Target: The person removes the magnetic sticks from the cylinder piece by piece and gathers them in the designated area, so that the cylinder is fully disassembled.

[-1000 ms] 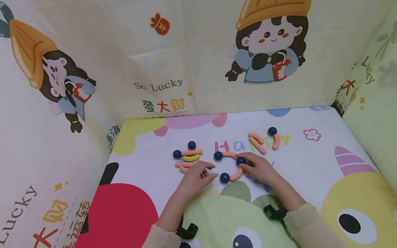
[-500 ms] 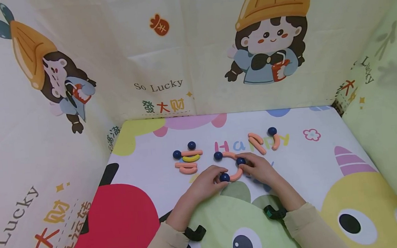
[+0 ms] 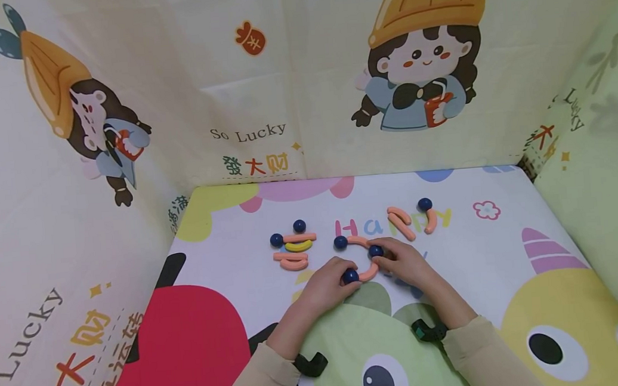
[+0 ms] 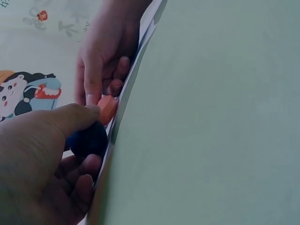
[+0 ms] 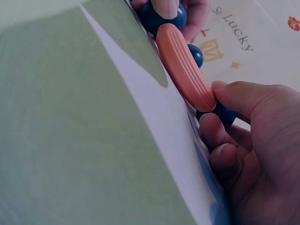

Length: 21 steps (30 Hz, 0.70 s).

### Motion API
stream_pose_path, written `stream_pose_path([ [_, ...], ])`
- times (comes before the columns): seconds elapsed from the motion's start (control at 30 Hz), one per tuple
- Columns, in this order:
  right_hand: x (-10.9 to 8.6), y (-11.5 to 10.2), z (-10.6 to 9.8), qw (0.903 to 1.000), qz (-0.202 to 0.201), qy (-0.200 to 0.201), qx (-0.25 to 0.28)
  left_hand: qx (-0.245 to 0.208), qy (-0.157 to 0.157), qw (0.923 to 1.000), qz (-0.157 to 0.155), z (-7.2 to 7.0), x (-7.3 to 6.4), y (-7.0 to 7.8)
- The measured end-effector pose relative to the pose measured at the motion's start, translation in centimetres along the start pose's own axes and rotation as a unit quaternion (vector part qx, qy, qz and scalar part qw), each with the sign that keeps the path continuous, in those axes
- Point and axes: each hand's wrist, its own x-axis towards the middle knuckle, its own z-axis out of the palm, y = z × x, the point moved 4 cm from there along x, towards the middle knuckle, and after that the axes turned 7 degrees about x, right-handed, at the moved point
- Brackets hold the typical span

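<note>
My left hand [image 3: 323, 284] pinches a dark blue ball [image 3: 350, 275] between thumb and fingers at the near end of a curved orange stick [image 5: 185, 68]. At that stick's other end, my right hand [image 3: 404, 262] grips a second dark blue ball [image 3: 376, 251], its thumb by the stick's tip. From there another curved orange stick [image 3: 358, 240] runs left to a third dark blue ball [image 3: 340, 243], so the pieces form an arc that is open at the left. Fingers partly cover both held balls.
Left of the hands lie loose balls [image 3: 299, 225], orange sticks [image 3: 293, 264] and a curved yellow stick [image 3: 298, 247]. Farther back on the right are more orange sticks [image 3: 401, 223] and a curved one [image 3: 430, 221] beside a blue ball [image 3: 425, 204]. Printed cloth walls [image 3: 334, 95] surround the table.
My left hand has come right and toward me from near the loose sticks and taken hold of the near ball. My right hand keeps its place.
</note>
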Motion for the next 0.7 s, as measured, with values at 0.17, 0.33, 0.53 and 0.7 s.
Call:
stream_pose_path([
  [0.17, -0.04, -0.07, -0.03, 1.0000, -0.001, 0.000, 0.002, 0.010, 0.007, 0.9999, -0.008, -0.21, 0.06, 0.59],
  [0.33, -0.04, -0.22, -0.06, 1.0000, -0.008, -0.002, 0.004, 0.004, 0.010, 0.9999, -0.007, -0.11, 0.12, 0.54],
  [0.53, -0.10, -0.39, -0.17, 1.0000, -0.005, -0.003, 0.007, -0.007, 0.004, 0.9999, -0.011, -0.15, 0.14, 0.44],
  [0.7, -0.10, -0.32, -0.14, 0.9999, 0.000, -0.005, 0.010, -0.019, -0.001, 0.9994, -0.028, -0.27, 0.03, 0.27],
])
